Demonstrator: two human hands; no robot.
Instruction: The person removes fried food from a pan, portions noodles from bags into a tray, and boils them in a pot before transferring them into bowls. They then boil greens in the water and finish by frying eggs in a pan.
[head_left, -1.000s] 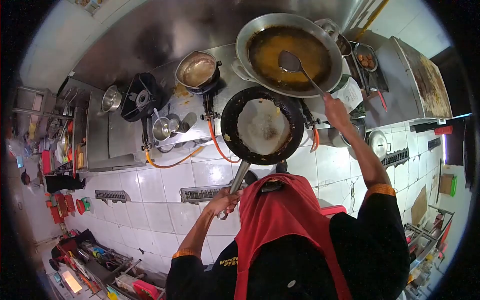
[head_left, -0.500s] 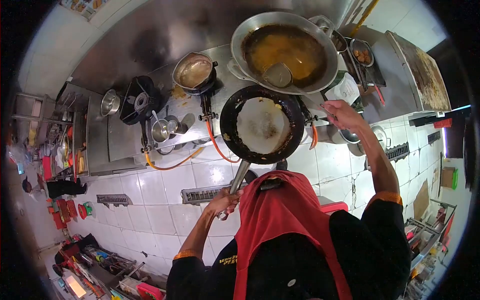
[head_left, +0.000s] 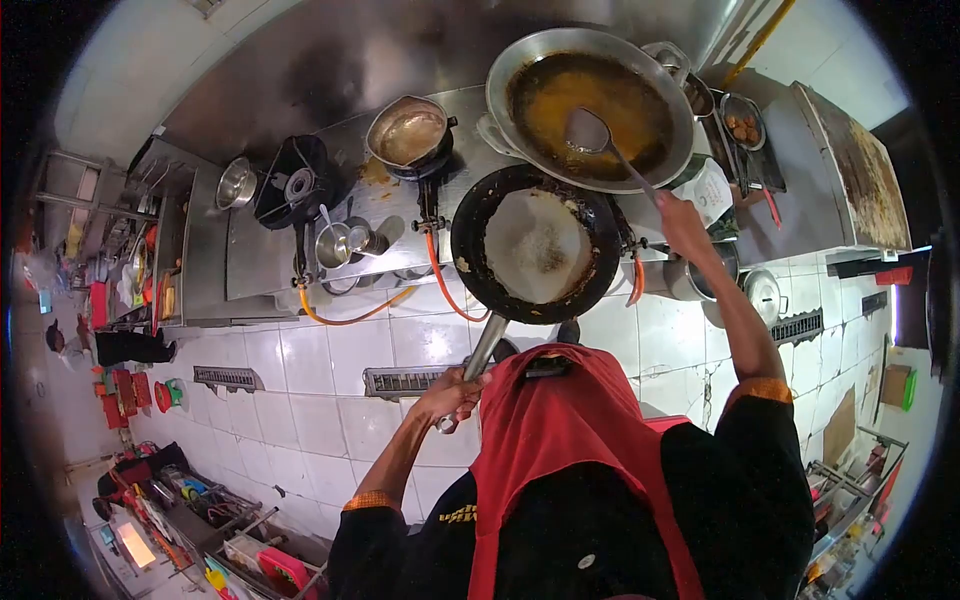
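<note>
My left hand (head_left: pixel 452 398) is wrapped around the metal handle (head_left: pixel 487 345) of a black wok (head_left: pixel 470 250). A pale, thin round layer (head_left: pixel 538 245), browned at its middle, covers much of the wok's inside. In my right hand (head_left: pixel 684 226) is the handle of a wok spatula (head_left: pixel 588 130). Its blade is over the brown oil (head_left: pixel 640 105) in a big metal pan (head_left: pixel 500 95), just behind the black wok. The lower edge of the big pan lies close to the black wok's rim.
A saucepan (head_left: pixel 410 135) stands on a burner left of the wok. Farther left are another burner (head_left: pixel 298 185), a metal bowl (head_left: pixel 237 184) and small cups (head_left: pixel 333 245). Orange gas hoses (head_left: pixel 440 275) hang at the counter front. Right of the big pan, a strainer (head_left: pixel 742 125) holds brown pieces.
The spatula's blade has turned and shifted up and right within the big pan, and my right hand has come slightly lower. My left hand still grips the wok handle.
</note>
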